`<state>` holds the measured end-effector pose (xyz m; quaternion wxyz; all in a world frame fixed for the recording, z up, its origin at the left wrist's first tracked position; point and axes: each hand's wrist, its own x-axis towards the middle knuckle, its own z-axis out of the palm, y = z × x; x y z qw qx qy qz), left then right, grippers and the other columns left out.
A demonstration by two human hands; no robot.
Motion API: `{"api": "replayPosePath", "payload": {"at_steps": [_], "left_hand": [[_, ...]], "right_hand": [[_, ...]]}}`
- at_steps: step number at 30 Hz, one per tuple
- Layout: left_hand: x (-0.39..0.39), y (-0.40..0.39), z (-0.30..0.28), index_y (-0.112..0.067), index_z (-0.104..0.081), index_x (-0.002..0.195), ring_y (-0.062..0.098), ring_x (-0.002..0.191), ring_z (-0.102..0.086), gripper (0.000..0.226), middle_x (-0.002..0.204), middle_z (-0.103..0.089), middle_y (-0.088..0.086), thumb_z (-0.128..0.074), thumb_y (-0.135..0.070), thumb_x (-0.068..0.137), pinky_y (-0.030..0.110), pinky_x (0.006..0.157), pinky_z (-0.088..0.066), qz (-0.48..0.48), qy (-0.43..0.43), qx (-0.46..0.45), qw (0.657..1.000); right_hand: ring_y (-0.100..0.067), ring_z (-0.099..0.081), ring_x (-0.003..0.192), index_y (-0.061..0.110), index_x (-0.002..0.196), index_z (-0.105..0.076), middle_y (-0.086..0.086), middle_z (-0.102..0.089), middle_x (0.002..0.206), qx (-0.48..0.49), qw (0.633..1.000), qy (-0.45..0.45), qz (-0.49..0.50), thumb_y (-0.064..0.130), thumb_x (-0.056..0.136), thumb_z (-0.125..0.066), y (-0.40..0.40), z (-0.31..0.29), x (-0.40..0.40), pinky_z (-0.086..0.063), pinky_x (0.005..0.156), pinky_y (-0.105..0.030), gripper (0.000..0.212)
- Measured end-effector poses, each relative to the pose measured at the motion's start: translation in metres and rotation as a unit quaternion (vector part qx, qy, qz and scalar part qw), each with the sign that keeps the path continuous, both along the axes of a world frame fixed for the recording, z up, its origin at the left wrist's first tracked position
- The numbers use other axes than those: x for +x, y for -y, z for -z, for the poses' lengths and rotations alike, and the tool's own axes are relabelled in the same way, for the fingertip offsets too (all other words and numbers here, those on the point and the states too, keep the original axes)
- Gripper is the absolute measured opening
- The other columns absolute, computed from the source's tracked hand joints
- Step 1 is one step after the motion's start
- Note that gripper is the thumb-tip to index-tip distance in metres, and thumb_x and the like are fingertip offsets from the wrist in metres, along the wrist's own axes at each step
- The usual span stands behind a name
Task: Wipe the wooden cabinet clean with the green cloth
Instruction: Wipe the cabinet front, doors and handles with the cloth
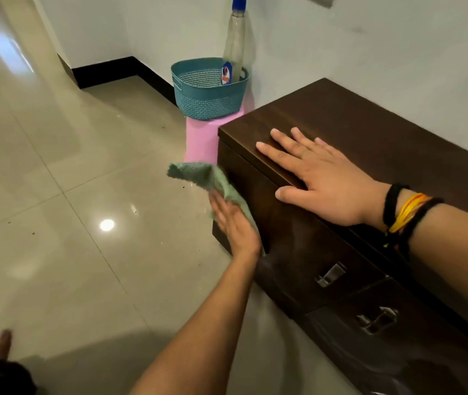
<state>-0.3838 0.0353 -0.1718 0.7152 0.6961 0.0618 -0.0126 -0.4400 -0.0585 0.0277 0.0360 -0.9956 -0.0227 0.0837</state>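
Left hand [234,223], fingers straight, presses the green cloth [198,175] flat against the cabinet [369,132] front near its far corner. Right hand [321,183], fingers spread, rests on the top's front edge. Beyond the corner, a basket [198,95] sits on a stool [198,138].

You look down on a floor [56,166] of large glossy beige tiles with thin dark joints. A round spot of reflected light [106,225] shines on it, and small dark specks lie scattered about. The walls [369,38] are plain white, with a black skirting [107,70] running along their foot into the corner. By the wall stands a pink stool [198,141], and on it sits a teal perforated basket [198,101] with a clear, blue-topped bottle [234,44] standing in it.
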Motion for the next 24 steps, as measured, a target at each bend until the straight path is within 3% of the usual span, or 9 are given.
{"api": "replayPosePath", "payload": {"at_steps": [3, 6, 9, 10, 15, 17, 19, 21, 24], "left_hand": [[-0.060, 0.006, 0.007, -0.006, -0.014, 0.156, 0.026, 0.149, -0.022, 0.056, 0.163, -0.019, 0.011, -0.030, -0.027, 0.107, 0.027, 0.117, -0.017, 0.021, -0.230, -0.079, 0.970], [-0.093, 0.020, -0.010, -0.001, -0.009, 0.155, 0.028, 0.152, -0.013, 0.081, 0.164, -0.012, 0.017, -0.029, -0.046, 0.091, 0.029, 0.123, -0.005, 0.061, -0.083, -0.053, 0.993], [-0.034, 0.017, -0.008, 0.000, -0.013, 0.155, 0.021, 0.151, -0.009, 0.076, 0.164, -0.012, 0.014, -0.016, -0.041, 0.091, 0.028, 0.122, 0.000, 0.022, 0.042, 0.023, 0.999], [-0.017, 0.014, 0.000, -0.001, -0.018, 0.155, 0.023, 0.151, -0.014, 0.072, 0.163, -0.017, 0.014, -0.015, -0.040, 0.095, 0.030, 0.123, -0.005, 0.002, 0.037, 0.018, 0.999], [-0.055, 0.012, 0.034, -0.011, -0.019, 0.156, 0.024, 0.148, -0.026, 0.055, 0.162, -0.023, 0.008, -0.024, -0.036, 0.107, 0.033, 0.119, -0.018, -0.036, -0.250, -0.095, 0.963], [-0.094, 0.015, 0.021, -0.005, -0.013, 0.156, 0.018, 0.145, -0.022, 0.069, 0.162, -0.017, 0.008, -0.030, -0.048, 0.104, 0.026, 0.120, -0.013, 0.011, -0.200, -0.072, 0.977], [-0.079, 0.017, 0.016, 0.000, -0.011, 0.154, 0.021, 0.149, -0.016, 0.054, 0.163, -0.013, 0.015, -0.028, -0.024, 0.108, 0.017, 0.116, -0.008, 0.015, -0.127, -0.030, 0.991], [-0.023, 0.015, 0.035, 0.000, -0.016, 0.154, 0.028, 0.151, -0.016, 0.050, 0.163, -0.017, 0.017, -0.024, -0.020, 0.109, 0.028, 0.122, -0.008, -0.016, -0.080, -0.012, 0.997], [0.011, 0.006, 0.053, -0.011, -0.024, 0.156, 0.027, 0.148, -0.027, 0.050, 0.161, -0.028, 0.010, -0.022, -0.028, 0.109, 0.035, 0.121, -0.018, -0.081, -0.169, -0.076, 0.979]], "right_hand": [[-0.014, 0.013, 0.154, 0.054, 0.153, 0.006, 0.013, 0.012, 0.167, -0.001, 1.000, 0.005, -0.002, 0.060, 0.089, -0.031, 0.000, 0.000, -0.003, 0.004, 0.123, -0.039, 0.074], [-0.012, 0.014, 0.153, 0.056, 0.153, 0.006, 0.015, 0.013, 0.167, 0.007, 1.000, 0.007, -0.005, 0.060, 0.089, -0.031, 0.001, -0.001, -0.002, 0.005, 0.122, -0.037, 0.073], [-0.012, 0.013, 0.153, 0.056, 0.153, 0.005, 0.014, 0.012, 0.167, 0.004, 1.000, 0.011, -0.007, 0.059, 0.090, -0.034, 0.001, 0.000, 0.002, 0.004, 0.123, -0.039, 0.074], [-0.012, 0.013, 0.153, 0.055, 0.153, 0.005, 0.014, 0.012, 0.167, 0.003, 1.000, 0.009, -0.004, 0.058, 0.091, -0.034, 0.001, 0.001, 0.002, 0.004, 0.124, -0.039, 0.073], [-0.012, 0.014, 0.153, 0.056, 0.152, 0.007, 0.015, 0.013, 0.167, 0.001, 1.000, 0.003, -0.001, 0.060, 0.092, -0.031, 0.000, 0.000, -0.003, 0.004, 0.124, -0.039, 0.071], [-0.010, 0.016, 0.152, 0.058, 0.150, 0.010, 0.017, 0.014, 0.166, 0.003, 1.000, -0.002, -0.002, 0.062, 0.089, -0.028, 0.001, -0.002, -0.002, 0.004, 0.124, -0.039, 0.072], [-0.008, 0.017, 0.152, 0.060, 0.149, 0.011, 0.019, 0.016, 0.165, 0.003, 1.000, -0.005, -0.002, 0.063, 0.089, -0.027, 0.001, -0.002, -0.001, 0.005, 0.124, -0.039, 0.071], [-0.008, 0.017, 0.152, 0.060, 0.150, 0.010, 0.019, 0.015, 0.165, 0.005, 1.000, -0.003, -0.002, 0.062, 0.089, -0.028, 0.001, -0.001, 0.000, 0.005, 0.124, -0.038, 0.071], [-0.010, 0.015, 0.153, 0.058, 0.151, 0.008, 0.017, 0.013, 0.166, 0.005, 1.000, 0.000, -0.002, 0.060, 0.093, -0.032, 0.000, 0.000, 0.001, 0.004, 0.124, -0.039, 0.070]]}}
